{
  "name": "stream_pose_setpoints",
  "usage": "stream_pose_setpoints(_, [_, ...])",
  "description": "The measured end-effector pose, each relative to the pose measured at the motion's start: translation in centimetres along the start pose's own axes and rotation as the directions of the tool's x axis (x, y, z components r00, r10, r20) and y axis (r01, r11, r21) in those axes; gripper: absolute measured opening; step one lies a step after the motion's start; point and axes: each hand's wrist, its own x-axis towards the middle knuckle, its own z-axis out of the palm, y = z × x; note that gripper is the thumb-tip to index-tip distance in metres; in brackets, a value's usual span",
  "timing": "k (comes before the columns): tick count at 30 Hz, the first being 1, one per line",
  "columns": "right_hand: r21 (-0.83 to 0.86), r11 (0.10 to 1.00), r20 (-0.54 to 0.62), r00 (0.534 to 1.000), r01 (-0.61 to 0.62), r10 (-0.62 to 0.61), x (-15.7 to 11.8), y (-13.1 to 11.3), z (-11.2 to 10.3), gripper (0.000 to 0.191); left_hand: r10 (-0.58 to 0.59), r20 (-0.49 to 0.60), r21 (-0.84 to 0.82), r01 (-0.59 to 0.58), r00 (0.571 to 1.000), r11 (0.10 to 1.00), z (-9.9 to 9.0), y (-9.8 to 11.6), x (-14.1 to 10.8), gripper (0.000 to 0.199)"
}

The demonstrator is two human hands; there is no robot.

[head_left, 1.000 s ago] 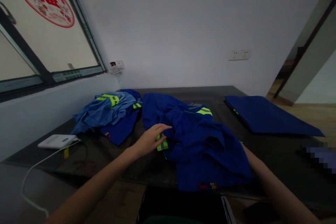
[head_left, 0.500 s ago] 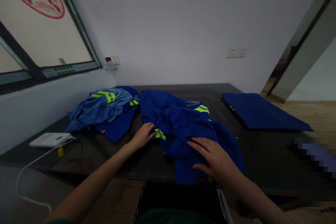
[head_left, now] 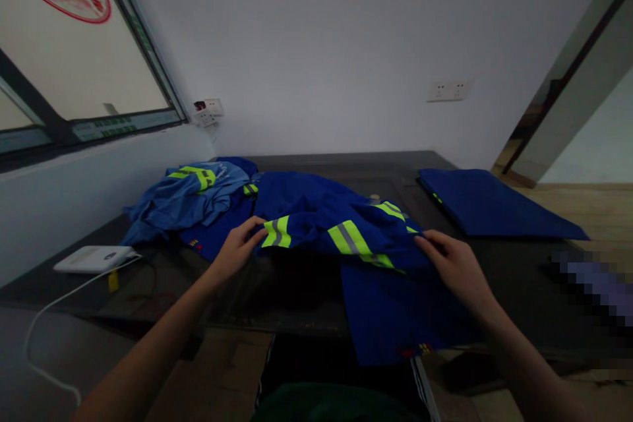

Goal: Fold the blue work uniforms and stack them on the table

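Observation:
A dark blue work jacket (head_left: 311,201) with yellow-green and grey reflective bands spreads across the middle of the table. My left hand (head_left: 240,245) pinches its left edge beside a reflective band. At the right, my right hand (head_left: 452,265) grips another edge of it between thumb and fingers. Between the hands the cloth is lifted a little, with dark shadow under it. One blue panel with small red and yellow marks hangs over the table's front edge, towards my lap.
Crumpled light and dark blue garments (head_left: 198,194) lie at the left. A white device (head_left: 93,259) with a cable sits near the left edge. A folded blue garment (head_left: 494,204) lies at the right of the dark table (head_left: 297,303), near a pixelated object (head_left: 593,283).
Both hands have closed on the jacket and moved apart, the left leftwards, the right rightwards and up. The cloth is spread wider and raised, with more reflective bands showing.

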Motion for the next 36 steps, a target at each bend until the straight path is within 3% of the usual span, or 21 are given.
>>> stream_pose_setpoints(3, [0.157,0.976,-0.124,0.977,-0.154,0.174,-0.3,0.7,-2.3,0.034,-0.056,-0.05,-0.068,0.052,0.997,0.996,-1.1,0.1,-0.8,0.031])
stream_pose_setpoints(5, [0.233,0.949,-0.162,0.954,-0.213,0.253,-0.7,1.3,-2.8,0.034,-0.073,-0.022,-0.088,0.071,0.997,0.994,-1.5,0.0,-1.2,0.033])
stream_pose_setpoints(10, [0.365,0.885,-0.06,0.941,-0.289,0.333,-1.9,2.0,-2.5,0.04,-0.102,0.033,-0.116,0.105,0.994,0.988,-1.2,-0.7,-1.8,0.033])
stream_pose_setpoints(13, [0.424,0.861,0.034,0.955,-0.281,0.295,-2.8,1.1,-3.3,0.04,-0.131,0.029,-0.131,0.134,0.991,0.982,-1.0,-1.1,-1.9,0.035])
stream_pose_setpoints(16, [0.389,0.909,0.209,0.975,-0.151,0.073,-4.1,-1.1,-4.5,0.032,-0.169,0.028,-0.143,0.171,0.985,0.975,-1.0,-1.3,-2.2,0.036])
stream_pose_setpoints(17, [0.394,0.916,0.303,0.952,-0.078,-0.049,-4.6,-2.1,-4.7,0.029,-0.185,0.024,-0.153,0.186,0.983,0.97,-0.9,-1.4,-2.2,0.037])
stream_pose_setpoints(18, [0.42,0.908,0.402,0.898,-0.006,-0.18,-5.2,-3.2,-4.7,0.028,-0.203,0.017,-0.168,0.203,0.979,0.965,-0.9,-1.5,-2.3,0.037])
stream_pose_setpoints(20, [0.502,0.86,0.572,0.714,0.085,-0.404,-6.3,-5.5,-4.2,0.028,-0.25,-0.005,-0.208,0.243,0.968,0.947,-0.8,-1.6,-2.5,0.039])
stream_pose_setpoints(22, [0.536,0.836,0.669,0.546,0.116,-0.504,-7.2,-7.4,-2.9,0.028,-0.297,-0.023,-0.251,0.282,0.955,0.926,-0.6,-1.8,-2.8,0.04])
stream_pose_setpoints(24, [0.499,0.852,0.726,0.461,0.156,-0.51,-8.0,-8.7,-1.4,0.025,-0.327,-0.028,-0.284,0.307,0.944,0.908,-0.4,-2.2,-3.0,0.04])
stream_pose_setpoints(27, [0.427,0.873,0.773,0.406,0.235,-0.487,-9.0,-9.7,0.7,0.021,-0.344,-0.027,-0.289,0.322,0.939,0.901,-0.2,-2.9,-3.4,0.037])
stream_pose_setpoints(29, [0.375,0.883,0.794,0.394,0.282,-0.463,-9.7,-9.8,1.8,0.02,-0.35,-0.025,-0.279,0.329,0.937,0.902,-0.2,-3.2,-3.5,0.037])
stream_pose_setpoints(36, [0.263,0.899,0.774,0.479,0.349,-0.413,-11.4,-9.6,3.9,0.017,-0.363,0.024,-0.246,0.357,0.932,0.901,-0.2,-3.0,-3.7,0.042])
